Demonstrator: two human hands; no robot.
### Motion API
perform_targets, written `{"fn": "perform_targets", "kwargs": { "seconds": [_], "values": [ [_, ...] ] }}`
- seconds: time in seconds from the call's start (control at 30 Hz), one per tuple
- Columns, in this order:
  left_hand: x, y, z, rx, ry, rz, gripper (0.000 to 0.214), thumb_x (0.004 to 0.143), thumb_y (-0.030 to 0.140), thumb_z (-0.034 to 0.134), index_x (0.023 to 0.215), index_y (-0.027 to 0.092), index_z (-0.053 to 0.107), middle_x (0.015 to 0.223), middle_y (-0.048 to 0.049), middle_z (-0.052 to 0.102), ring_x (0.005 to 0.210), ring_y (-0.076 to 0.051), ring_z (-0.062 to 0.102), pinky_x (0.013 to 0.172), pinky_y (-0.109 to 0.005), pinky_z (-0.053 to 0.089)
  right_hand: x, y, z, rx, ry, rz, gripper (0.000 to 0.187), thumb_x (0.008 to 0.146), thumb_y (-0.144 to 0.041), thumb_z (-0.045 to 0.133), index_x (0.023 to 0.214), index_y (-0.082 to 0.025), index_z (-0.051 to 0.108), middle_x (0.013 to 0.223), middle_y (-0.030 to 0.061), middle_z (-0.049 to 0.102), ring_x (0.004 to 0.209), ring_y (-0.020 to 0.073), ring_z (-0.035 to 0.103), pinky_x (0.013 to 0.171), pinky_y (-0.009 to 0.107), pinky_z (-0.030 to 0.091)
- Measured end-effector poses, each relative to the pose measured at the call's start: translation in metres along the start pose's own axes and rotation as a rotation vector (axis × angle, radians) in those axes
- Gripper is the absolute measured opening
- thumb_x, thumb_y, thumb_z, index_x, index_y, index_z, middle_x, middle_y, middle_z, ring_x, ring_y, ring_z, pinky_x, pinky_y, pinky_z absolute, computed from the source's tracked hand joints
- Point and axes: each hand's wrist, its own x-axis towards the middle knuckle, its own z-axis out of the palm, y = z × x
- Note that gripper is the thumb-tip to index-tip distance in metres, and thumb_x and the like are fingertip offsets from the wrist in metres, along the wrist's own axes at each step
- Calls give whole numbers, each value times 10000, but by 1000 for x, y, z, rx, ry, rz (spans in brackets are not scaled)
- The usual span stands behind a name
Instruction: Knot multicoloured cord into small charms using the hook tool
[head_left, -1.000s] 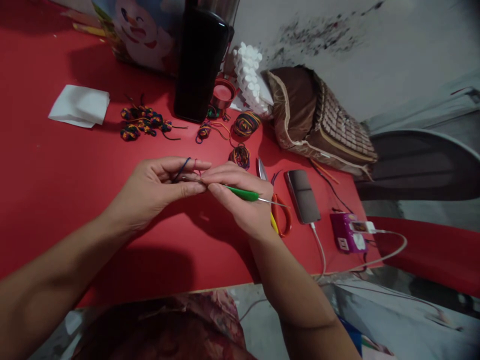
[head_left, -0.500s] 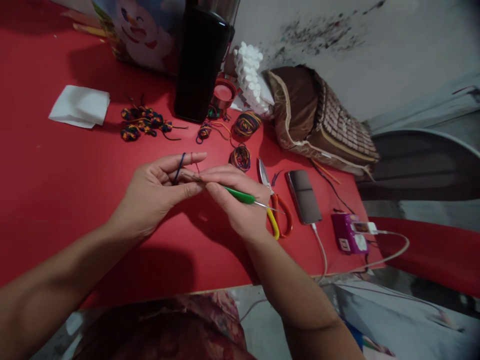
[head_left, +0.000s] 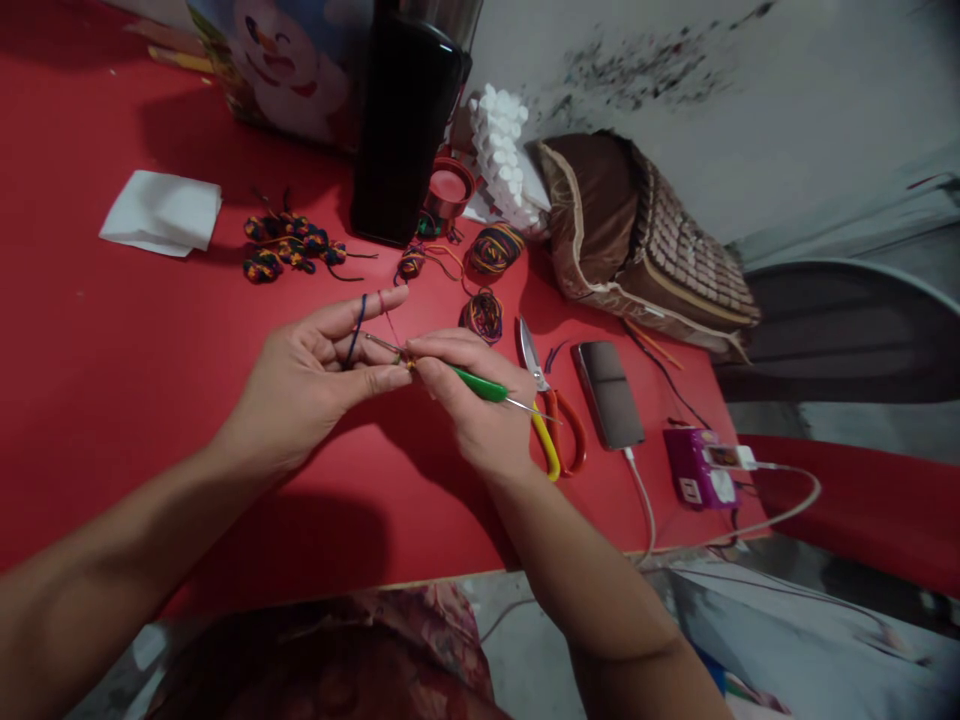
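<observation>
My right hand [head_left: 472, 400] pinches a crochet hook with a green grip [head_left: 474, 381], its metal tip pointing left toward my left hand. My left hand [head_left: 315, 375] has multicoloured yarn [head_left: 357, 320] wrapped over its raised index finger, while thumb and middle finger pinch a tiny piece of work at the hook's tip. Both hands hover above the red table [head_left: 112, 330]. The yarn runs back toward small yarn balls [head_left: 481, 313] beyond my hands.
Scissors with red and yellow handles [head_left: 551, 420] lie right of my hand, beside a phone [head_left: 607, 393] and a purple charger [head_left: 696, 470]. Finished crochet pieces [head_left: 285, 245], a white tissue [head_left: 161, 212], a black bottle [head_left: 405, 125] and a brown bag [head_left: 637, 240] lie farther back.
My left index finger has lifted higher with the yarn on it. The hook has drawn back a little to the right, showing more of its metal shaft.
</observation>
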Motion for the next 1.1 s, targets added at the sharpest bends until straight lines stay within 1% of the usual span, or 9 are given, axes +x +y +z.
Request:
{"fn": "perform_targets", "kwargs": {
  "seconds": [0.1, 0.23, 0.4, 0.5, 0.63, 0.77, 0.87, 1.0, 1.1],
  "values": [
    [-1, -1, 1, -21, -9, -1, 731, 676, 189, 970, 1370, 217, 743, 725, 34, 755, 705, -105, 674, 754, -207, 560, 1, 0, 0, -20, 5, -60, 160, 969, -184, 734, 1045, -293, 824, 996, 12, 834, 932, 164, 769, 863, 327, 642],
    [-2, 0, 0, 24, -21, -21, 764, 703, 258, 969, 1420, 222, 707, 786, 19, 780, 744, -113, 701, 776, -217, 573, 2, 0, -3, -116, 14, -133, 186, 966, -141, 719, 1051, -270, 824, 979, 20, 835, 920, 169, 774, 848, 333, 650],
    [-4, 6, -2, 53, -34, -78, 721, 741, 280, 945, 1421, 242, 710, 761, 25, 758, 694, -118, 690, 692, -216, 572, 2, -2, -11, -225, -74, -230, 201, 952, -135, 720, 1090, -247, 813, 1020, 45, 825, 929, 187, 781, 816, 352, 663],
    [-3, 8, -2, 54, -36, -76, 668, 739, 254, 942, 1376, 220, 742, 724, 23, 758, 690, -109, 689, 725, -209, 573, 3, -3, -13, -223, -119, -261, 235, 947, -129, 715, 1127, -252, 802, 1035, 51, 818, 930, 194, 785, 801, 348, 663],
    [-1, 7, -2, 85, -41, -46, 687, 721, 295, 962, 1370, 218, 751, 705, 13, 767, 680, -119, 694, 745, -231, 591, 5, -6, -15, -212, -158, -282, 308, 950, -105, 671, 1165, -286, 796, 1039, 43, 812, 932, 202, 790, 797, 334, 659],
    [-1, 3, -3, 84, -16, 41, 678, 740, 312, 949, 1386, 277, 745, 713, 26, 768, 680, -133, 695, 754, -263, 607, 6, -9, -16, -274, -148, -280, 285, 965, -123, 660, 1181, -253, 794, 1013, 55, 810, 899, 189, 778, 773, 326, 653],
    [-3, -2, -3, 46, -8, 97, 713, 772, 290, 931, 1445, 319, 698, 748, 32, 784, 721, -140, 713, 793, -272, 612, 5, -8, -13, -203, -79, -261, 265, 990, -155, 669, 1195, -273, 790, 947, 26, 823, 841, 165, 759, 756, 316, 645],
    [-4, -5, -3, 14, 8, 151, 770, 801, 271, 912, 1515, 334, 630, 815, 21, 812, 761, -157, 736, 778, -281, 616, -1, 0, -4, -6, -13, -115, 234, 1021, -222, 663, 1201, -297, 791, 968, 22, 826, 857, 166, 767, 766, 330, 648],
    [-2, -7, -3, -11, 11, 162, 720, 812, 243, 898, 1486, 326, 659, 801, 31, 798, 765, -146, 732, 783, -268, 613, -6, 5, 0, 79, 21, -14, 220, 1035, -303, 654, 1209, -302, 789, 964, 27, 810, 843, 172, 761, 785, 358, 645]
  ]
}}
